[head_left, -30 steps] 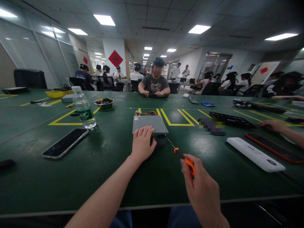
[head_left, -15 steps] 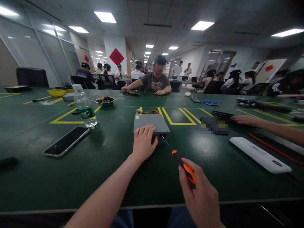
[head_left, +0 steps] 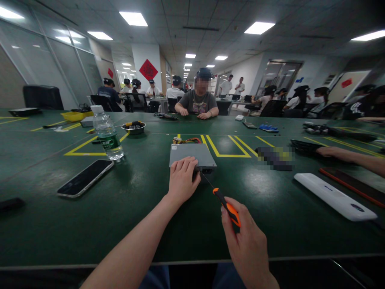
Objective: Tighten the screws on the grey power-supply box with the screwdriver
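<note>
A grey metal computer power supply [head_left: 192, 153] lies flat on the green table, its bundle of coloured wires at the far edge. My left hand [head_left: 183, 178] grips its near left part, fingers on the top and thumb against the near side. My right hand [head_left: 246, 237] is closed round the orange and black handle of a screwdriver [head_left: 227, 206]. The screwdriver's thin shaft points up and left to the near side of the power supply, close to my left thumb. Whether its tip sits in a screw is too small to tell.
Left of me are a phone [head_left: 86, 178], a water bottle [head_left: 108, 136] and a metal bowl [head_left: 134, 127] holding small items. To the right lie a white device [head_left: 333, 196] and an orange-edged black panel [head_left: 355, 186]. A co-worker's hand [head_left: 331, 151] holds a black part there; another person sits opposite.
The screwdriver tip has shifted left along the near side of the power supply, my right hand moving with it. My left hand stays put. The co-worker's hand on the right has taken the black part.
</note>
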